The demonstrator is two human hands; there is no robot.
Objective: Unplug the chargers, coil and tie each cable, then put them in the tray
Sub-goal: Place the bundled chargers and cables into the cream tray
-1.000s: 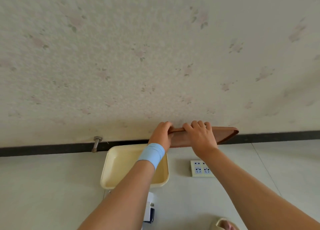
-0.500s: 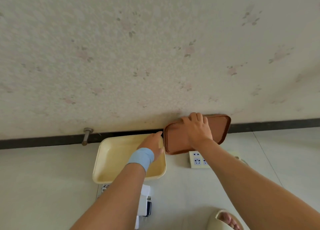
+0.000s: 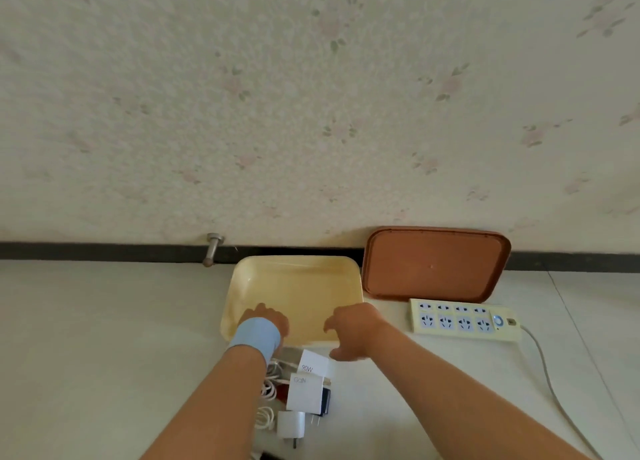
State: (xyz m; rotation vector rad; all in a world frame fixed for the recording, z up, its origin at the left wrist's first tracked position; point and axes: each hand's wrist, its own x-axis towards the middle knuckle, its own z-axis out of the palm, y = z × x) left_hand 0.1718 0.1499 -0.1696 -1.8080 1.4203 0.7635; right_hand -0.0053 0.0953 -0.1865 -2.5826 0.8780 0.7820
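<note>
My left hand at near rim of pale yellow plastic tray, grasp indeterminable. My right hand loosely curled, empty, over white block chargers on floor just beside tray.

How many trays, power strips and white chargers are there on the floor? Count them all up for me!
Trays: 2 (yellow tray, brown tray)
Power strip: 1
White chargers: 3 (90W charger, GaN charger, small charger)
Total: 6
</note>
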